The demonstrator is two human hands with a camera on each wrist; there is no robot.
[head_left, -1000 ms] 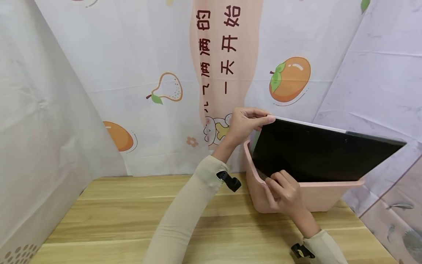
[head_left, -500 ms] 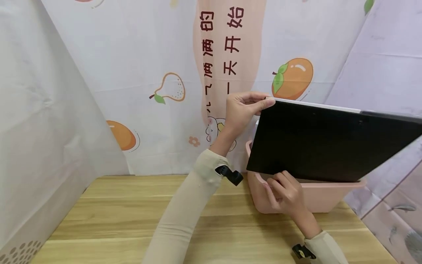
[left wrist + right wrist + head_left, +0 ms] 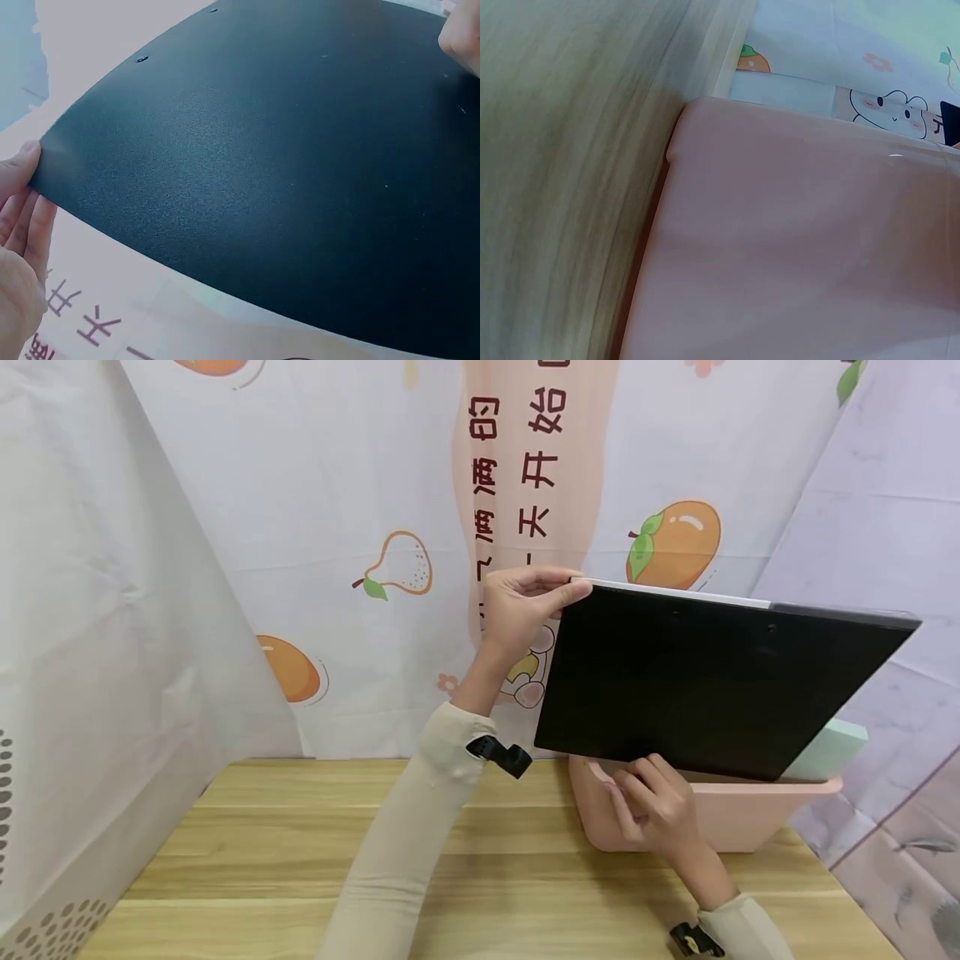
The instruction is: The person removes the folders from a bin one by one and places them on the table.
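Observation:
A flat black panel (image 3: 697, 685) with a white and grey top edge tilts above the pink bin (image 3: 750, 814). My left hand (image 3: 517, 610) pinches its upper left corner between thumb and fingers; the left wrist view shows this hand (image 3: 22, 247) at the corner of the black sheet (image 3: 225, 165). At the bin's near left rim, my right hand (image 3: 656, 806) grips the edge with curled fingers, close below the panel's lower edge. The right wrist view is mostly filled by the bin's pink wall (image 3: 795, 240).
A pale green item (image 3: 831, 750) stands in the bin's right side, partly behind the panel. The bin rests on the wooden table (image 3: 300, 852), near its right back. A printed curtain (image 3: 322, 485) hangs behind.
The left hand has lifted the black panel higher and then moved it left, baring its lower left corner and the pale green item. The right hand has stayed at the bin's rim.

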